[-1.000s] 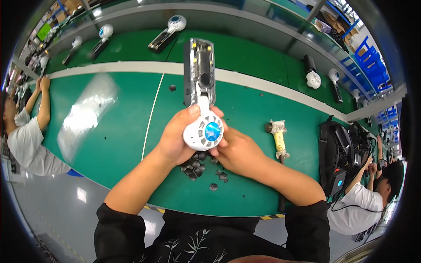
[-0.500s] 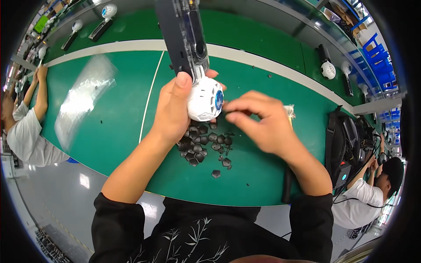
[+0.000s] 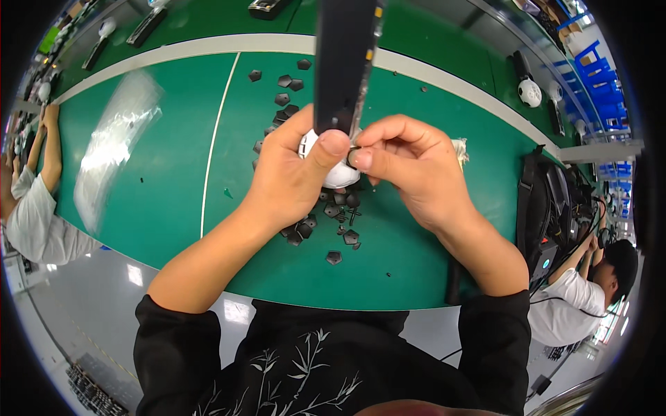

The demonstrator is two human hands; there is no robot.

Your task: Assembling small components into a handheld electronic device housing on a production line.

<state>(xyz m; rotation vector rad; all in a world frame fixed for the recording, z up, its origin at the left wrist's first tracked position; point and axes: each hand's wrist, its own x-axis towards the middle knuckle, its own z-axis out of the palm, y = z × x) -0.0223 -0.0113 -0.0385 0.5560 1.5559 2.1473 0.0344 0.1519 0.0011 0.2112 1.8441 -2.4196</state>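
Note:
My left hand [image 3: 281, 166] is closed round a device with a white ball-shaped head [image 3: 343, 179] and a long dark handle [image 3: 340, 69], which stands up away from me. Its thumb presses on the ball near the handle's base. On the ball's right side, my right hand [image 3: 420, 170] pinches a small black piece [image 3: 353, 158] between thumb and forefinger, held against or very near the ball. The piece's exact shape is mostly covered by the fingers. Black pentagonal pieces [image 3: 334, 257] lie loose below the ball, and more pentagons [image 3: 284, 80] are spread beyond my left hand.
On the green table [image 3: 402, 270] a clear plastic sheet [image 3: 118, 149] lies at left. At right stand a black bag [image 3: 534, 201] and a black rod-like thing [image 3: 454, 283]. Similar devices [image 3: 529, 91] rest along the back. People in white work at both sides.
The ball has turned so its blue round face no longer shows, and the handle now points more upright. My right hand has closed in to the ball. More pentagons have come into sight at the far left.

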